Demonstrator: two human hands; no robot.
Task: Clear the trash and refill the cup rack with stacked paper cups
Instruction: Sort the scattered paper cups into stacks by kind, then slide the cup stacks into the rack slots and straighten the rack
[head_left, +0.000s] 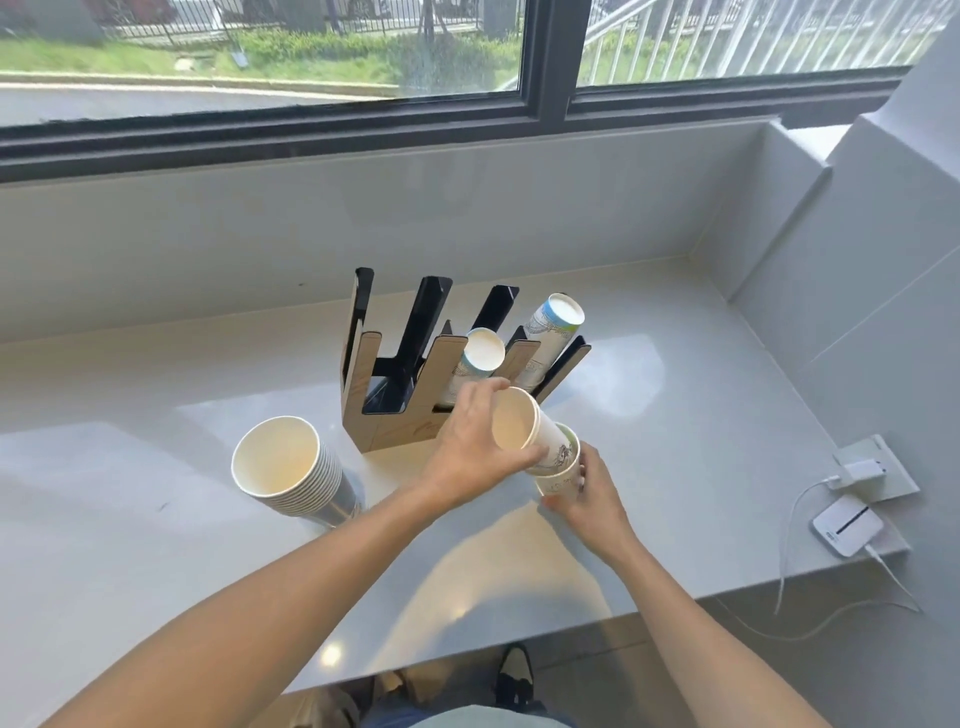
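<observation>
A wood-and-black cup rack (395, 421) stands on the grey counter (156, 545). Its two right slots hold upside-down cup stacks, a short one (480, 356) and a taller one (556, 322); the left slots look bare. My left hand (472, 447) grips a tilted white paper cup (517, 428) by its rim. Its bottom sits inside another printed cup (561, 473), which my right hand (587, 499) holds from the right. A tall stack of white cups (291, 467) stands mouth-up to the rack's left.
A white wall adapter (860, 470) and a small white device (847, 525) with cables lie at the counter's right end. A window runs behind the counter. A low wall bounds the right side. The counter's front edge is near my body.
</observation>
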